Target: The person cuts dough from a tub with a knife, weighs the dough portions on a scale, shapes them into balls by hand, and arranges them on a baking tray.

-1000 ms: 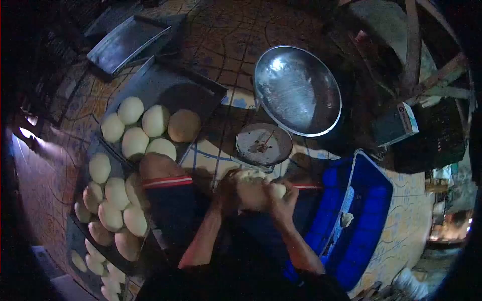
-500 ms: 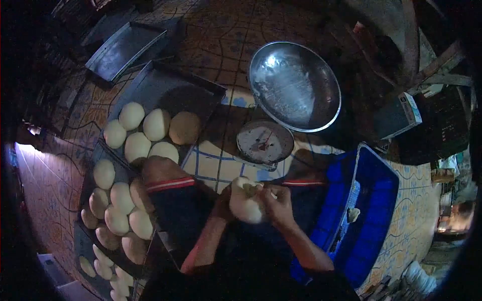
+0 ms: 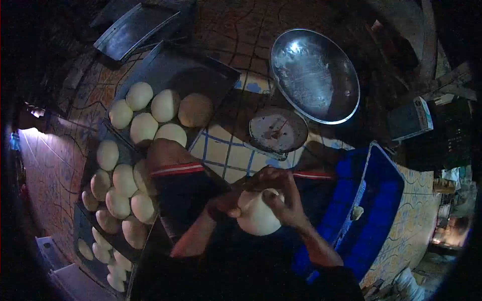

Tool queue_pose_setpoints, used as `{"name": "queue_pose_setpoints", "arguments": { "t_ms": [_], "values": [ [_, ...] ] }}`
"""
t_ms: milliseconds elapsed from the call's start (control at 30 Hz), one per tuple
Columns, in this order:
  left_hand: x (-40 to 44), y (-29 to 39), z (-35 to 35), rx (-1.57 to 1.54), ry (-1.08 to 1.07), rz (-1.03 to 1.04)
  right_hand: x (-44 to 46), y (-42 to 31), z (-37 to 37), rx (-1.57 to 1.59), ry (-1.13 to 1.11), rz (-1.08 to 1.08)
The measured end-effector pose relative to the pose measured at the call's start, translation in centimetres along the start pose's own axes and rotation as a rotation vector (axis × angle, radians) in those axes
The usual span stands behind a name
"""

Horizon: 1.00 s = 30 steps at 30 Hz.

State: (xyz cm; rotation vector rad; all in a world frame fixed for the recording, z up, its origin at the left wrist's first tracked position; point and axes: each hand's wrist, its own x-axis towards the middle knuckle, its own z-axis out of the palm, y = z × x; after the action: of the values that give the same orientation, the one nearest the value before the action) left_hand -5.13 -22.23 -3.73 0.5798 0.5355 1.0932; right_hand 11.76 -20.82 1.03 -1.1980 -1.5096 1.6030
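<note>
A pale, rounded dough ball (image 3: 259,216) is held between both hands above my lap. My left hand (image 3: 224,204) wraps round its left side, the thumb on its surface. Over the top and right side curves my right hand (image 3: 284,196), its thumb pressing into the dough. Just beyond the hands stands a round dial scale (image 3: 277,131) with a stained face. Several similar dough balls (image 3: 165,105) sit on a dark metal tray (image 3: 186,60) at the left, and more (image 3: 124,180) lie on trays nearer to me.
A large shiny metal bowl (image 3: 316,75) lies beyond the scale. At my right is a blue plastic crate (image 3: 374,200) with a small dough scrap (image 3: 357,212) on its divider or rim. An empty-looking metal tray (image 3: 136,31) is at the far left, a box (image 3: 411,119) at the right.
The dough has been turned so that a smoother, rounder side shows. My right hand has moved over its top. The surroundings have shifted slightly in view.
</note>
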Motion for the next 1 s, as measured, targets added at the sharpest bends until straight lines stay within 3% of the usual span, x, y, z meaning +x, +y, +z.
{"name": "queue_pose_setpoints", "arguments": {
  "t_ms": [67,133,167,233,267,300,367,433,500,533,633,667,700,767,800,833,867,900,967,1000],
  "values": [
    [-0.4,1.4,0.4,0.470,-0.127,-0.003,1.0,-0.6,0.4,0.038,-0.068,-0.107],
    [-0.5,2.1,0.9,0.854,-0.150,0.086,1.2,-1.4,1.1,-0.845,-0.118,-0.367],
    [-0.1,2.1,1.2,1.013,-0.126,0.147,1.3,-0.4,1.1,-0.842,-0.144,-0.393],
    [0.2,1.0,1.5,1.226,-0.035,0.292,2.2,1.3,1.2,-0.494,-0.049,-0.404],
    [0.5,-0.2,1.1,1.285,0.027,0.476,2.3,0.6,2.2,-0.327,0.088,-0.408],
    [0.9,-0.2,1.6,1.294,0.054,0.495,2.7,-0.4,2.6,-0.329,0.064,-0.429],
    [1.3,0.2,2.7,1.637,0.206,0.511,2.7,-1.3,2.9,0.401,0.239,-0.088],
    [1.5,0.6,2.6,1.594,0.286,0.647,2.7,-1.0,2.9,0.473,0.177,-0.203],
    [2.4,-0.3,1.8,1.370,0.467,0.798,3.2,-1.0,4.1,0.312,0.541,-0.359],
    [2.4,0.2,1.9,1.368,0.468,0.813,2.9,0.8,3.9,0.007,0.639,-0.291],
    [2.4,1.4,0.9,1.191,0.591,0.789,2.8,4.9,2.5,0.105,0.783,-0.262],
    [2.4,1.1,-0.1,1.037,0.639,0.797,2.8,3.6,2.8,0.359,0.660,-0.174],
    [2.5,0.7,-1.1,0.878,0.684,0.799,3.7,5.3,2.9,0.356,0.657,-0.180],
    [1.7,2.8,0.0,0.929,0.646,0.786,4.6,10.4,3.4,-0.186,0.130,-0.085],
    [1.6,3.5,0.5,0.808,0.617,0.680,4.8,10.2,4.0,-0.186,0.143,-0.087],
    [1.8,4.1,0.6,0.691,0.588,0.583,5.6,9.9,4.5,0.367,0.245,0.045],
    [2.0,4.1,-0.4,0.687,0.512,0.731,6.6,9.3,4.8,0.924,0.330,0.175],
    [2.0,4.7,-0.6,0.689,0.500,0.737,7.6,7.2,5.3,0.927,0.334,0.162],
    [2.3,6.8,-0.5,0.858,0.592,0.962,9.4,1.6,6.0,1.029,0.232,0.094],
    [1.3,9.1,0.0,0.937,0.538,0.966,10.2,-2.3,6.8,1.041,0.318,0.092]
  ]
}}
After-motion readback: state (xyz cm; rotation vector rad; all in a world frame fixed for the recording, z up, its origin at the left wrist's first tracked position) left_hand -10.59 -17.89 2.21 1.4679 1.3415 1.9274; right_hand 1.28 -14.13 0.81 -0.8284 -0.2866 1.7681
